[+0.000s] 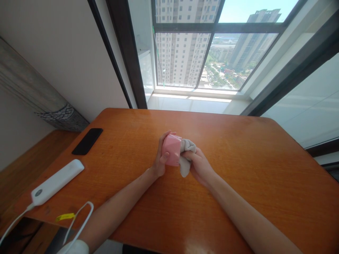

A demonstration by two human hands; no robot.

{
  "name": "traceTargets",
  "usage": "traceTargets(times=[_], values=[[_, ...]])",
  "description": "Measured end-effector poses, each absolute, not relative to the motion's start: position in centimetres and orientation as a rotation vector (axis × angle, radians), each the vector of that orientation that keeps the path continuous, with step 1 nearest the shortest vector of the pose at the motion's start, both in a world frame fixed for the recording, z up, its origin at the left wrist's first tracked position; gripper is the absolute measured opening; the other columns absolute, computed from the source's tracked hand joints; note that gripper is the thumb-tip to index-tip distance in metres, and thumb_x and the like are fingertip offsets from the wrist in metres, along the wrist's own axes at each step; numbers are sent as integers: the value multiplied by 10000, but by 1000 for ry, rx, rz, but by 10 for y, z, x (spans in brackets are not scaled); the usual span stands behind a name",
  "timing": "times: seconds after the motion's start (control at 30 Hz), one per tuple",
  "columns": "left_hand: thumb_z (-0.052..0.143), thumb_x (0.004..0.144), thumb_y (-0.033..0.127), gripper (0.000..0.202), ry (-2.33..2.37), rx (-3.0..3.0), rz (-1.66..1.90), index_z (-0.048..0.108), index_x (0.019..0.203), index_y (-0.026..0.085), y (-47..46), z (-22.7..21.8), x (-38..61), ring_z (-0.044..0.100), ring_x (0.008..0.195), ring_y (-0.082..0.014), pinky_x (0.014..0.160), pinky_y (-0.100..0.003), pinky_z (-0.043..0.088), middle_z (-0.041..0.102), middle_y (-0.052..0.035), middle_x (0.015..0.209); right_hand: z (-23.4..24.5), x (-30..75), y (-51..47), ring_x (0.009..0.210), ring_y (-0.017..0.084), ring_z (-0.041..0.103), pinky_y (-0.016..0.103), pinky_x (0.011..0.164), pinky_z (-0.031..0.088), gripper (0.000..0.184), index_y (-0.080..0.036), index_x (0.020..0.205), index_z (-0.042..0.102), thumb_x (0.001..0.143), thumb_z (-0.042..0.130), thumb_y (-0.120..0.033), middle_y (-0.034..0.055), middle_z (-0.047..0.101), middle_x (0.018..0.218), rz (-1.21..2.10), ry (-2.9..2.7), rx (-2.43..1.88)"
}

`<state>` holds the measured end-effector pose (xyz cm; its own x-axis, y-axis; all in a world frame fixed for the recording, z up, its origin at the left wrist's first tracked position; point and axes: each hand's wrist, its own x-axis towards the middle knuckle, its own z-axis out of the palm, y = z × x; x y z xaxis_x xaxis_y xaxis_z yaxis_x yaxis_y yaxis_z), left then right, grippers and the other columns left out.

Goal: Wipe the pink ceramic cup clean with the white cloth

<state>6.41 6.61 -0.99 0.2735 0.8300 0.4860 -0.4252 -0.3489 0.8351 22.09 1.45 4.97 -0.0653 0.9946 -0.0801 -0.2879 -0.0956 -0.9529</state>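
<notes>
Left hand [159,158] fingers curled tight round pink boxy object [171,150]; right hand [200,167] fingers narrow, pinching grey cloth [185,166] against object's right side, above wooden table [238,176].

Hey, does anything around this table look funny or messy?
Yes, a little! The white cord from the white oblong device droops over the edge of the wooden table instead of lying neatly. A thin white loop of cord and a yellow tag also sit loose by the table's edge.
</notes>
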Motion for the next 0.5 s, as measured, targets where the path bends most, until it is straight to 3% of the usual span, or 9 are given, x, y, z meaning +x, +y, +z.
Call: traceTargets(times=[0.2, 0.37, 0.5], values=[[639, 927, 695, 783, 379, 1325, 1421, 444, 1577, 305, 65, -10, 66, 621, 1310, -338, 1123, -532, 509, 544, -123, 1571, 54, 228, 13, 646, 133, 380, 275, 602, 328, 244, -202, 686, 564, 873, 694, -292, -24, 494, 681, 1214, -1526, -1005], [651, 919, 691, 806, 415, 1348, 1397, 439, 1585, 289, 66, -9, 65, 606, 1338, -355, 1138, -542, 503, 537, -130, 1569, 45, 229, 15, 666, 154, 435, 282, 634, 387, 205, -207, 777, 619, 868, 693, -374, -12, 554, 718, 1329, -1230, -1039], [620, 927, 697, 787, 406, 1311, 1389, 443, 1580, 297, 66, -9, 64, 620, 1312, -346, 1124, -528, 510, 553, -119, 1561, 43, 227, 13, 660, 152, 408, 290, 633, 364, 314, -213, 674, 557, 891, 715, -375, -7, 524, 694, 1139, -1525, -992]])
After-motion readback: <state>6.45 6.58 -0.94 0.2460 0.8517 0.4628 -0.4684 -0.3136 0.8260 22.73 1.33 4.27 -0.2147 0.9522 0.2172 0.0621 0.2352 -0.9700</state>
